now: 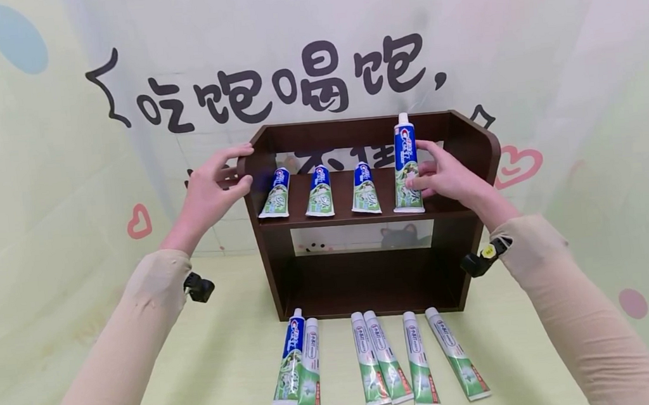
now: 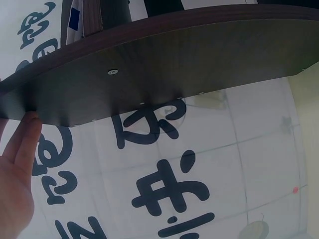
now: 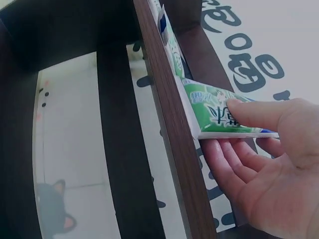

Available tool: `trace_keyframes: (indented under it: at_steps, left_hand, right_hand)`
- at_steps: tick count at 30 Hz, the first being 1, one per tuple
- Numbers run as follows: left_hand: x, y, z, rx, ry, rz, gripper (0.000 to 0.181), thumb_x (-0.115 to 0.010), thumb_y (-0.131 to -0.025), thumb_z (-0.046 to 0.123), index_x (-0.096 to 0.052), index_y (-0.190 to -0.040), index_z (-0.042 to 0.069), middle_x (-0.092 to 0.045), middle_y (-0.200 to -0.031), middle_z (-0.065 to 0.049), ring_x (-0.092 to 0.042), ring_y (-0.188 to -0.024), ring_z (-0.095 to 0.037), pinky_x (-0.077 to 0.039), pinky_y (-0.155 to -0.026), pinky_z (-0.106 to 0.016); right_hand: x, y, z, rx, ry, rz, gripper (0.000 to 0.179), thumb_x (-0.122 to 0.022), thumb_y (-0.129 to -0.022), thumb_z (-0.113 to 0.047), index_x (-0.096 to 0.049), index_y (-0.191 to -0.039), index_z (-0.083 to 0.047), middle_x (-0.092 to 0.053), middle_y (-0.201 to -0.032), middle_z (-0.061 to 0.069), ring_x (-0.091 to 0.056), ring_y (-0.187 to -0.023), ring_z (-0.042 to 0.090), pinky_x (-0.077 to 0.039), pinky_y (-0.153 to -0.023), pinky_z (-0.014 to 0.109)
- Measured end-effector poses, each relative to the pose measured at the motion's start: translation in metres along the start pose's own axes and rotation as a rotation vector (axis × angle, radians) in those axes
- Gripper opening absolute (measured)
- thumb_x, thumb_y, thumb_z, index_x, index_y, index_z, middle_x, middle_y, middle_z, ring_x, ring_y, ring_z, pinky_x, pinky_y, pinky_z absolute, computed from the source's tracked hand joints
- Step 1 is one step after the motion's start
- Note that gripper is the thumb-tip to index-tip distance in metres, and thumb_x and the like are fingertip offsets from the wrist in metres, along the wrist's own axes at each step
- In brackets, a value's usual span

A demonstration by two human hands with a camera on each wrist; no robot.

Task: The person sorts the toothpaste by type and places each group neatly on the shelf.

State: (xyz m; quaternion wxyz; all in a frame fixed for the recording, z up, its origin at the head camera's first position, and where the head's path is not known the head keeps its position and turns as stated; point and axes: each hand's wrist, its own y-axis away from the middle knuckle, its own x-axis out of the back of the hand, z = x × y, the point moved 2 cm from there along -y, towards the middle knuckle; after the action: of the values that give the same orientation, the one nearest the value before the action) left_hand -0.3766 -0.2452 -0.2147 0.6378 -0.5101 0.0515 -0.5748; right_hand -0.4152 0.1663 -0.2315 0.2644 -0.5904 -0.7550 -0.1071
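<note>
My right hand grips a blue and green toothpaste tube by its side, thumb across the front and fingers behind. The tube stands cap up, its flat end at the front edge of the upper shelf board, at the right. My left hand touches the left side panel of the dark brown rack; in the left wrist view, fairly straight fingers rest against the panel's outer face. Several similar tubes, such as a leftmost toothpaste tube, lean back in a row on the upper level.
On the pale green table before the rack lie another blue and green tube and several white and green toothpaste tubes. The lower shelf is below the row. A printed curtain hangs behind.
</note>
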Motion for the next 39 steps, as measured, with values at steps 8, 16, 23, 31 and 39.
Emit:
trace_keyframes:
  at_steps: [8, 16, 23, 31, 39]
  left_hand:
    - [0.002, 0.001, 0.000, 0.002, 0.002, -0.005, 0.048, -0.068, -0.089, 0.007, -0.061, -0.134, 0.024, -0.055, -0.146, 0.004, -0.072, -0.105, -0.032, -0.056, -0.081, -0.010]
    - [0.002, 0.000, -0.002, 0.007, -0.012, -0.004, 0.047, -0.068, -0.089, 0.008, -0.061, -0.134, 0.021, -0.055, -0.146, 0.005, -0.072, -0.105, -0.031, -0.057, -0.082, -0.012]
    - [0.002, 0.000, -0.003, 0.004, -0.023, -0.011, 0.048, -0.067, -0.090, 0.008, -0.060, -0.135, 0.024, -0.055, -0.146, 0.004, -0.072, -0.105, -0.032, -0.056, -0.083, -0.010]
    - [0.002, 0.001, -0.002, 0.002, -0.023, -0.010, 0.047, -0.066, -0.090, 0.008, -0.060, -0.134, 0.023, -0.056, -0.146, 0.004, -0.072, -0.104, -0.032, -0.058, -0.082, -0.014]
    - [0.001, 0.000, -0.003, -0.009, -0.013, -0.004, 0.048, -0.067, -0.090, 0.007, -0.061, -0.134, 0.024, -0.056, -0.146, 0.003, -0.072, -0.104, -0.033, -0.056, -0.080, -0.009]
  right_hand:
    - [0.005, -0.003, 0.003, -0.040, 0.030, -0.082, 0.090, -0.066, -0.094, -0.018, -0.006, -0.160, -0.025, -0.048, -0.141, 0.020, -0.055, -0.121, 0.032, -0.059, -0.087, 0.027]
    - [0.006, -0.005, 0.006, -0.030, 0.051, -0.126, 0.093, -0.066, -0.094, -0.019, -0.002, -0.160, -0.022, -0.045, -0.142, 0.023, -0.052, -0.120, 0.033, -0.058, -0.082, 0.021]
    - [0.004, -0.003, 0.010, 0.001, 0.061, -0.130, 0.098, -0.068, -0.093, -0.019, 0.005, -0.160, -0.023, -0.046, -0.135, 0.022, -0.051, -0.115, 0.029, -0.054, -0.077, 0.017]
    - [0.002, -0.002, 0.012, 0.010, 0.100, -0.151, 0.099, -0.068, -0.093, -0.022, 0.006, -0.160, -0.025, -0.045, -0.137, 0.022, -0.047, -0.119, 0.030, -0.051, -0.081, 0.019]
    - [0.002, -0.003, 0.016, -0.024, 0.128, -0.189, 0.097, -0.066, -0.094, -0.026, 0.005, -0.160, -0.026, -0.037, -0.148, 0.024, -0.041, -0.128, 0.034, -0.045, -0.112, 0.048]
